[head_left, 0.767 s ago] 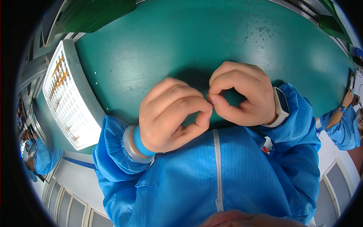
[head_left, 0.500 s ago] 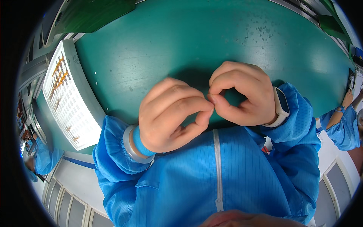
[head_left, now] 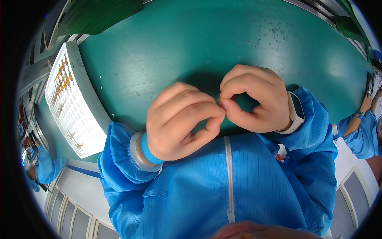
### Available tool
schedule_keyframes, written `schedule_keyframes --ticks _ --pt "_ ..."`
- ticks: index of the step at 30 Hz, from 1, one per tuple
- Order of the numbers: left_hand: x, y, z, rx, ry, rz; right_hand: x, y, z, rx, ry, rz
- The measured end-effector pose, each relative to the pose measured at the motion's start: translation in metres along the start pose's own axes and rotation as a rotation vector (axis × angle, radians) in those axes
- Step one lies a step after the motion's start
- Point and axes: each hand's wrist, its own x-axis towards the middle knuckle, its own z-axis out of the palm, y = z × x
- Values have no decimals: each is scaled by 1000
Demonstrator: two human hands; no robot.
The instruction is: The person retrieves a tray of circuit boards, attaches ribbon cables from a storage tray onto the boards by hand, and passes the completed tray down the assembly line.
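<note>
Close in front of my blue jacket, both hands meet over the near part of the green table [head_left: 159, 44]. My left hand [head_left: 181, 119] is closed in a pinch, thumb against forefinger. My right hand [head_left: 256, 97] pinches in the same way, its fingertips touching or almost touching those of the left. Whatever lies between the fingertips is too small or too hidden to make out. A white tray [head_left: 93, 95] with rows of slots stands to the left of my left hand. Small orange-brown and dark parts [head_left: 61, 85] sit in some of its rows.
Tiny white bits [head_left: 101, 87] lie on the table beside the tray. A green panel [head_left: 99, 16] stands at the far left. At the right edge another person's arm [head_left: 356, 119] reaches to the table; a blue-clothed person [head_left: 49, 163] is at the far left.
My hands hold the same pinch, with hardly any movement. At the right edge, the other person's arm has shifted very slightly.
</note>
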Motion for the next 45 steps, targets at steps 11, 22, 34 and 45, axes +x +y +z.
schedule_keyframes --ticks 11,22,34,45 --pt "2 1 1 -6 4 0 -1 -1 -1 -4 3 7" --pt "-1 0 2 -1 12 4 -1 0 1 9 -4 21" --pt "-1 -1 3 -10 48 9 0 -1 -3 47 -32 58" --pt "-1 -2 4 -26 53 7 1 -2 -3 39 -32 81"
